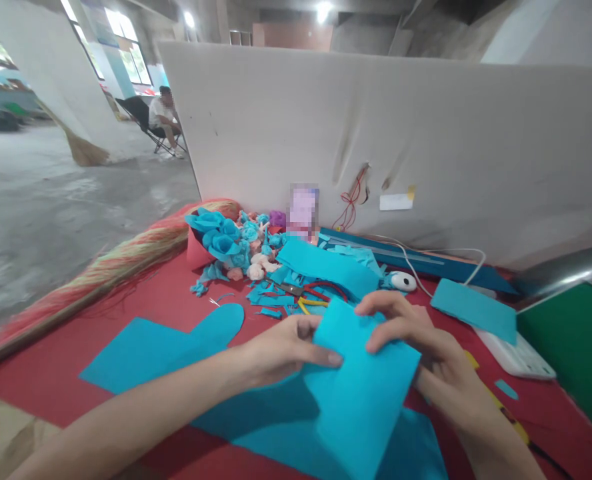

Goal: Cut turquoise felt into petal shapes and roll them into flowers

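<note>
Between my two hands a piece of bright blue crepe paper is held up over the table. My left hand pinches its left edge, thumb on the front face. On the upper right, the bent fingers of my right hand grip the same paper, the thumb out of sight behind it. Beneath lies a larger blue sheet, partly covered by the held piece. To the left rests a cut blue shape with one rounded end.
Red-handled scissors lie among blue scraps behind my hands. Blue paper flowers are heaped at the back left. A folded blue pad sits on a white device at right. A white panel stands behind the red table.
</note>
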Tool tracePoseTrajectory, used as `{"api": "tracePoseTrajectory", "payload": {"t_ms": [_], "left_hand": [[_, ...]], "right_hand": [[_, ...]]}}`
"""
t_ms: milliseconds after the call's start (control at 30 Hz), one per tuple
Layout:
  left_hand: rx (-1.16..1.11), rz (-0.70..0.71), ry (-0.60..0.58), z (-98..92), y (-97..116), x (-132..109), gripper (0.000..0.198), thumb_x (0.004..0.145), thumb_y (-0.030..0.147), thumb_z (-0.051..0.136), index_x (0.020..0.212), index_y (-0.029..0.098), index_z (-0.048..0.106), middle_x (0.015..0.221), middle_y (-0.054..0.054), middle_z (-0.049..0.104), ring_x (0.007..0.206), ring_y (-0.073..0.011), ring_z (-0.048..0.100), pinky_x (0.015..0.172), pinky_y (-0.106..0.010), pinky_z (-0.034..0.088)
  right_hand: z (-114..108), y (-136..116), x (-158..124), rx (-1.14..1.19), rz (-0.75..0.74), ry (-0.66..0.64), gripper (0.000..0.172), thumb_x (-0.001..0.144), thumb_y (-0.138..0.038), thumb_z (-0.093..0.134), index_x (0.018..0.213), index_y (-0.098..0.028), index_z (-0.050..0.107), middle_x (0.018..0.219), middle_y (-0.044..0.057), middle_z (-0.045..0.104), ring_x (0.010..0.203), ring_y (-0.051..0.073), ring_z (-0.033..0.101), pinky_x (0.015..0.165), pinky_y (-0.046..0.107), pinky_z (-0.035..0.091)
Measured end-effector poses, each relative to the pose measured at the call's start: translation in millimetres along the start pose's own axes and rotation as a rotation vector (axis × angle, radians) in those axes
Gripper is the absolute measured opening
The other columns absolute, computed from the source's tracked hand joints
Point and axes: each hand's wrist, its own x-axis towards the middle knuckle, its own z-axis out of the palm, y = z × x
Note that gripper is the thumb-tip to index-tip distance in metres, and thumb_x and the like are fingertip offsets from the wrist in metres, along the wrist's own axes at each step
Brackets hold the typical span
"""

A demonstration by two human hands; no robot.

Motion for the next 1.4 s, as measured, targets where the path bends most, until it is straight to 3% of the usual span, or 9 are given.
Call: {"api": "tracePoseTrajectory", "payload": {"t_ms": [133,267,467,633,800,867,967,1200,1400], "left_hand": [[0.055,0.067,0.150,0.7,12.2,-3.4,0.029,0.061,0.018,0.073,0.089,0.015,0.065,0.088,-0.006,0.068,0.081,-0.0198,0.063,0.076,-0.031,0.048],[0.063,0.143,0.233,3.7,16.8,-6.1,0.027,0.066,0.022,0.070,0.093,0.018,0.064,0.097,-0.005,0.067,0.087,-0.0202,0.063,0.078,-0.031,0.049],[0.135,0.095,0.200,2.9,12.4,-4.9,0.030,0.070,0.024,0.068,0.099,0.017,0.062,0.101,-0.007,0.066,0.092,-0.0226,0.061,0.080,-0.032,0.049],[0.180,0.057,0.250,-6.3,8.7,-15.5,0.034,0.071,0.029,0.066,0.103,0.019,0.061,0.102,-0.006,0.066,0.094,-0.0233,0.061,0.082,-0.034,0.048],[0.343,-0.159,0.209,-32.6,-4.9,-47.0,0.031,0.068,0.027,0.068,0.098,0.017,0.064,0.093,-0.003,0.069,0.092,-0.0220,0.062,0.080,-0.030,0.048],[0.419,-0.177,0.207,-43.3,-15.1,-56.9,0.029,0.070,0.029,0.066,0.096,0.016,0.064,0.090,-0.003,0.069,0.089,-0.0219,0.062,0.077,-0.029,0.049],[0.410,-0.174,0.189,-53.2,-27.8,-63.1,0.030,0.072,0.031,0.064,0.096,0.014,0.064,0.091,-0.004,0.069,0.090,-0.0232,0.062,0.079,-0.032,0.048],[0.339,-0.153,0.161,-56.6,-30.5,-62.4,0.033,0.069,0.032,0.067,0.097,0.014,0.064,0.094,-0.005,0.069,0.093,-0.0236,0.061,0.083,-0.034,0.046],[0.368,-0.159,0.165,-56.9,-31.9,-62.2,0.031,0.068,0.033,0.067,0.093,0.014,0.065,0.091,-0.004,0.069,0.092,-0.0233,0.062,0.082,-0.033,0.046]], "right_hand": [[0.6,19.5,5.9,0.134,0.290,0.270,0.026,0.082,-0.043,0.046,0.103,-0.031,0.058,0.116,0.004,0.052,0.106,0.023,0.048,0.082,0.032,0.044],[3.2,29.7,10.5,0.226,0.524,0.231,0.041,0.079,-0.055,0.042,0.093,-0.022,0.062,0.097,0.009,0.062,0.087,0.025,0.057,0.071,0.036,0.049],[10.5,17.1,13.4,0.017,0.473,0.140,0.027,0.073,-0.043,0.055,0.063,-0.018,0.054,0.055,-0.002,0.053,0.052,0.013,0.051,0.048,0.023,0.044],[12.1,14.9,10.8,-0.159,0.444,0.030,0.031,0.082,-0.044,0.042,0.070,-0.018,0.051,0.041,-0.006,0.046,0.040,0.010,0.047,0.043,0.021,0.041],[21.7,39.3,16.8,-0.393,0.421,-0.039,0.025,0.087,-0.032,0.038,0.082,-0.016,0.057,0.058,0.001,0.059,0.053,0.015,0.055,0.052,0.026,0.044],[30.0,57.6,26.7,-0.515,0.382,-0.075,0.018,0.085,-0.019,0.042,0.086,-0.014,0.059,0.082,0.007,0.064,0.074,0.018,0.060,0.069,0.032,0.046],[40.7,84.6,46.4,-0.669,0.319,-0.138,0.019,0.086,-0.016,0.045,0.100,-0.013,0.056,0.109,0.009,0.057,0.103,0.022,0.051,0.087,0.042,0.040],[45.5,112.2,73.0,-0.822,0.241,-0.384,0.028,0.085,-0.027,0.051,0.110,-0.016,0.052,0.110,0.007,0.056,0.096,0.020,0.055,0.081,0.042,0.046],[50.6,108.0,74.3,-0.801,0.269,-0.370,0.031,0.085,-0.027,0.051,0.114,-0.017,0.050,0.113,0.008,0.053,0.097,0.021,0.055,0.080,0.042,0.046]]}}
